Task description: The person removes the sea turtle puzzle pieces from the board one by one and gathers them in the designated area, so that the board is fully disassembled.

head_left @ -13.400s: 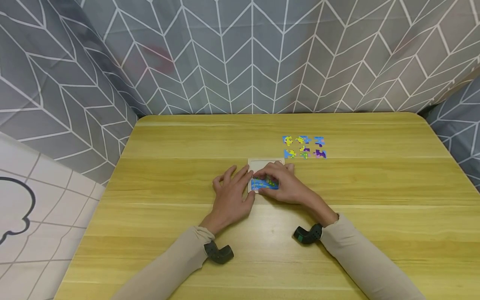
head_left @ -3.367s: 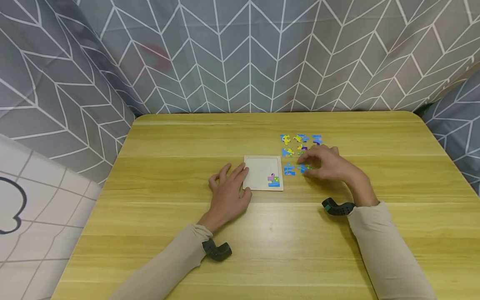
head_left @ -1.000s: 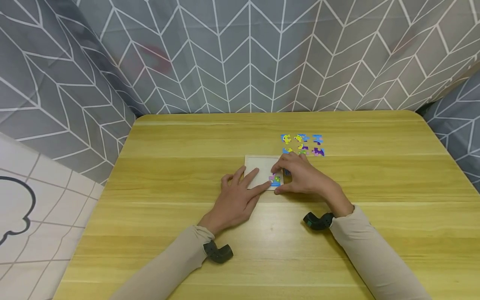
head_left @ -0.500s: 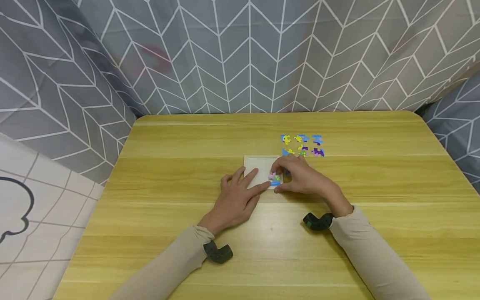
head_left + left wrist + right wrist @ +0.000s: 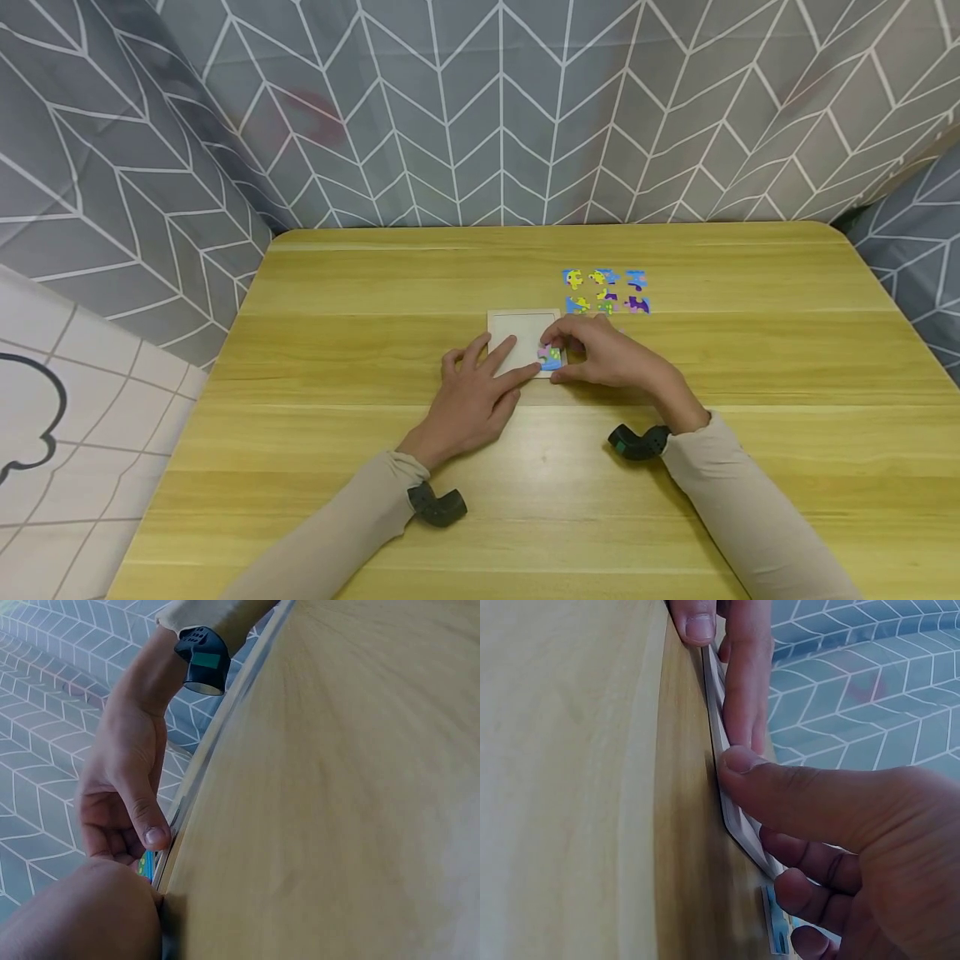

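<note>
A pale square puzzle tray (image 5: 517, 327) lies on the table with one puzzle piece (image 5: 551, 358), pink, green and blue, at its lower right corner. My left hand (image 5: 471, 408) lies at the tray's lower left with spread, straight fingers; one fingertip presses at the piece's lower left. From the right, my right hand (image 5: 603, 350) curls over the tray corner, fingertips at the piece's upper side and thumb by its lower side, pinching it. In the right wrist view, the right thumb (image 5: 780, 780) touches the tray rim (image 5: 714, 712). The right hand hides part of the corner.
Several loose puzzle pieces (image 5: 606, 292), yellow, blue and purple, lie in two rows behind the right hand. Another blue puzzle piece (image 5: 775, 922) lies beside the tray under the right hand's fingers. Patterned grey curtain (image 5: 502, 117) hangs behind the table (image 5: 375, 283).
The right hand has come left from the loose pieces to the tray corner, and a left finger has stretched to the piece. Earlier, the tray's lower row held more pieces. Lately the piece has turned slightly.
</note>
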The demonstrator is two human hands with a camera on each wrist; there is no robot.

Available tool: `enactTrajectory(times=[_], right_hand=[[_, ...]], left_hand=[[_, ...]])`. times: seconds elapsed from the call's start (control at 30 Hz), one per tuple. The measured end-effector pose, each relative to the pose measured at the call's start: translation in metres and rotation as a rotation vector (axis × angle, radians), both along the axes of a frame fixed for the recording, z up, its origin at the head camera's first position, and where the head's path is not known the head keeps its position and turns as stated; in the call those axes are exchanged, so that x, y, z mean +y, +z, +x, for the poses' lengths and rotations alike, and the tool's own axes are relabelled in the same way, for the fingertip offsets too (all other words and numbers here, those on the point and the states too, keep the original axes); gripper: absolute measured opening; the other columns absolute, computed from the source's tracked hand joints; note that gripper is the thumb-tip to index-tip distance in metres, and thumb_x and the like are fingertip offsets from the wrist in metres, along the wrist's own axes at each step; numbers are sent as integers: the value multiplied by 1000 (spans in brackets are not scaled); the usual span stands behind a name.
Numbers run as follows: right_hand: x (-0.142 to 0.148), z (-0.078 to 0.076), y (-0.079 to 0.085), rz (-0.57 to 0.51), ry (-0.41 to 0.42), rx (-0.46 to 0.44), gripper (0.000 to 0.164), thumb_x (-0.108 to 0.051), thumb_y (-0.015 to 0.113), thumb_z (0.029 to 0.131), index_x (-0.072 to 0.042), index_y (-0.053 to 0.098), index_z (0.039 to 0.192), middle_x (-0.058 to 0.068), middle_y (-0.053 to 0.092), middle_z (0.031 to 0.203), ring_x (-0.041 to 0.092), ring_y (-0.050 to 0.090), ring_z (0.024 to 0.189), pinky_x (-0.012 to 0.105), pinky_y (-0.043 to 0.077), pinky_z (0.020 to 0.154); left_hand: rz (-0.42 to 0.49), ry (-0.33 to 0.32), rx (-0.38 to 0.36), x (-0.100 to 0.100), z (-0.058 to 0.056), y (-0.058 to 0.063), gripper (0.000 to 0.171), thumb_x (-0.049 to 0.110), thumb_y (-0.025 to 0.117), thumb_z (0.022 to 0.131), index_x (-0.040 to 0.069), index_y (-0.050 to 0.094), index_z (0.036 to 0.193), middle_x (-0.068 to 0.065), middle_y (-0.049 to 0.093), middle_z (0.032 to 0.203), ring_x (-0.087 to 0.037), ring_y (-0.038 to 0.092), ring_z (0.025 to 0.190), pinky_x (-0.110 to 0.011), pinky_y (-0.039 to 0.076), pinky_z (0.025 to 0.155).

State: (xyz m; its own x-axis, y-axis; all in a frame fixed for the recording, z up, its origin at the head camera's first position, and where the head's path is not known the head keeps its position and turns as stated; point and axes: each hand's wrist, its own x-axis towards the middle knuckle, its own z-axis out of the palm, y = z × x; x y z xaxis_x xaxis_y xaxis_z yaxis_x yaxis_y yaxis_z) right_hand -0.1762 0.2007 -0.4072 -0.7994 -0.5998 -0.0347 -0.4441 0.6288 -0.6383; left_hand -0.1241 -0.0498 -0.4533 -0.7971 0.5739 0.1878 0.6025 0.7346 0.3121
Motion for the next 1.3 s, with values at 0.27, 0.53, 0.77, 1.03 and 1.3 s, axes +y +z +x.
enactTrajectory(times=[0.27, 0.53, 0.77, 1.03, 1.3], right_hand=[[3, -1, 0, -7, 19, 24, 37, -13, 84, 84, -7, 71, 118, 0, 69, 98, 16, 55, 79, 27, 47, 72], [17, -2, 4, 14, 4, 8, 40, -10, 81, 86, -6, 69, 123, 3, 68, 105, 16, 54, 82, 30, 48, 74], [44, -7, 16, 26, -87, 19, 36, -8, 81, 84, -4, 71, 119, 7, 70, 106, 23, 58, 95, 42, 46, 86], [77, -10, 28, 169, -218, -6, 37, -14, 82, 84, -6, 72, 118, 9, 72, 107, 28, 61, 101, 52, 34, 97], [95, -9, 29, 223, -234, -52, 39, -15, 80, 86, -3, 71, 122, 11, 75, 110, 31, 68, 103, 55, 44, 97]], left_hand=[[24, 2, 7, 1, 1, 0, 41, 34, 42, 107, 40, 56, 145, -4, 41, 163, -39, 30, 151, -60, 28, 106], [25, 9, 2, 0, 2, -1, 40, 35, 43, 107, 39, 56, 145, -3, 40, 164, -38, 30, 152, -60, 27, 107], [34, 15, -13, 0, 2, -2, 40, 35, 43, 107, 40, 57, 144, -2, 40, 164, -37, 29, 152, -59, 27, 107], [39, 17, -21, 0, 2, 0, 40, 35, 42, 107, 40, 57, 144, -2, 40, 164, -37, 29, 152, -59, 27, 107], [44, 16, -21, 1, 2, -2, 40, 34, 42, 107, 40, 57, 144, -1, 39, 164, -37, 29, 152, -59, 26, 108]])
